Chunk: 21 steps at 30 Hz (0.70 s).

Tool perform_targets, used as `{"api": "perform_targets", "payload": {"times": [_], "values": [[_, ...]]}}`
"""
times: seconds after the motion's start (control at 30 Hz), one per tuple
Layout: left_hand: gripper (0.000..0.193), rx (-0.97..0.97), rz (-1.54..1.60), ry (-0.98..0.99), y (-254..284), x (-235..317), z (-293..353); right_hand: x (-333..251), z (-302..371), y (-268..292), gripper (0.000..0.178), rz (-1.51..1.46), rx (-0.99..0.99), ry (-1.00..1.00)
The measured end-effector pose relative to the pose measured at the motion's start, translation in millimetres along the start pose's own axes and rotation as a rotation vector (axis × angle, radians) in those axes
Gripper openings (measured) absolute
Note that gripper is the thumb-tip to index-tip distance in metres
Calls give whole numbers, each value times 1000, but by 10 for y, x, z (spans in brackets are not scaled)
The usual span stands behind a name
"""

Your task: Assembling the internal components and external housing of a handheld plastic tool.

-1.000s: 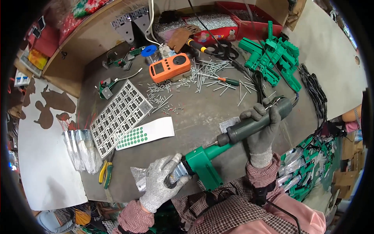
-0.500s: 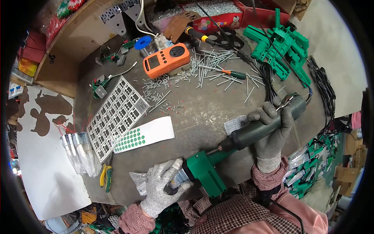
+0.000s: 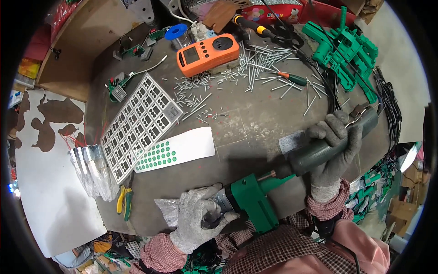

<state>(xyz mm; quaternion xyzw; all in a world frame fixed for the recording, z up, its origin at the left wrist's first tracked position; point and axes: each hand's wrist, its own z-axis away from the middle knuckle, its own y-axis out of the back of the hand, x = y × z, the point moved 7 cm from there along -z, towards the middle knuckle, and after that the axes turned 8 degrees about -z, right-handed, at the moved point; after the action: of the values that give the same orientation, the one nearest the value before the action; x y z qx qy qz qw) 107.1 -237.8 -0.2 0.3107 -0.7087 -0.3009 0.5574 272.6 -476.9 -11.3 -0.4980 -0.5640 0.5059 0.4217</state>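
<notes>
In gloved fingers my left hand (image 3: 197, 218) is closed around the silvery front end of a green plastic heat gun (image 3: 254, 203). The heat gun lies across the table's near edge, its handle pointing toward me. My right hand (image 3: 336, 146) grips a dark green cylindrical electric screwdriver (image 3: 315, 157), a metal lever lying along its body. Its bit points left and meets the heat gun's housing near the top edge; the exact contact point is too small to make out. Clear plastic wrap (image 3: 168, 211) sticks out beside my left hand.
Loose screws (image 3: 269, 59) spread around an orange meter (image 3: 207, 55) and a small screwdriver (image 3: 292, 78). Green housings (image 3: 344, 57) pile up at the far right. A label sheet (image 3: 141, 130), a sticker strip (image 3: 194, 146) and pliers (image 3: 124, 203) lie to the left.
The whole view has shifted, so the table's things sit further right and higher. Both hands keep their grips on the heat gun and the electric screwdriver.
</notes>
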Motion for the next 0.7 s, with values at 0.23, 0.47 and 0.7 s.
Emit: {"api": "perform_targets", "payload": {"times": [0.23,0.47,0.7], "values": [[49,4,-115,-25,43,-17,13,-125,108,42,31,94,57,66],[50,15,-186,-54,-8,-33,43,-261,277,124,30,-67,18,87],[50,51,-211,-40,10,35,86,-162,340,132,30,-94,15,72]]}}
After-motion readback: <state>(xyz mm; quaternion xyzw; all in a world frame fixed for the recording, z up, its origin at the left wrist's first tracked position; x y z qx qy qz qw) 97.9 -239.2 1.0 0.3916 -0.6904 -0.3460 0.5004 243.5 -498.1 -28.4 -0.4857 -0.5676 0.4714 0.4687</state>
